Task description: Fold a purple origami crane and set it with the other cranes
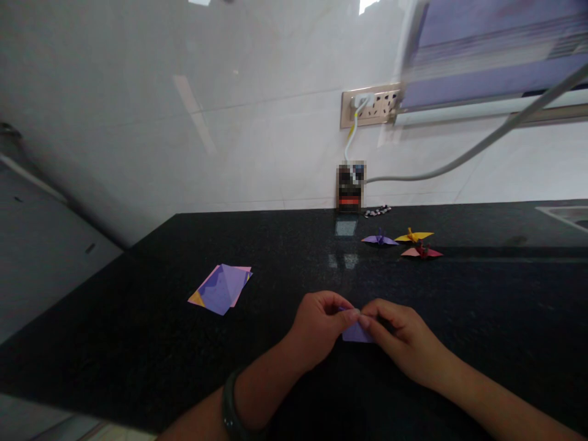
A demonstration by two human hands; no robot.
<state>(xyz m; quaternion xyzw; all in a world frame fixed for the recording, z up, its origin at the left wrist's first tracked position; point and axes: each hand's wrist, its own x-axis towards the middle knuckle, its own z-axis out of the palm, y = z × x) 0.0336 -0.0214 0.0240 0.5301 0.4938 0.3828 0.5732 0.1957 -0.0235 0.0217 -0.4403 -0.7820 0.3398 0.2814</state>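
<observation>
A small piece of folded purple paper lies between my two hands, low over the dark countertop. My left hand, with a dark bangle on its wrist, pinches the paper's upper edge between thumb and fingers. Close against it, my right hand pinches the same paper with thumb and forefinger. The fingertips of both hands nearly meet and hide the top of the paper, so its folds cannot be made out.
Left on the black countertop lies a stack of coloured paper sheets. Toward the wall stand a purple paper crane, a yellow crane and a red crane. Behind them are a pixelated box with cables and a wall socket.
</observation>
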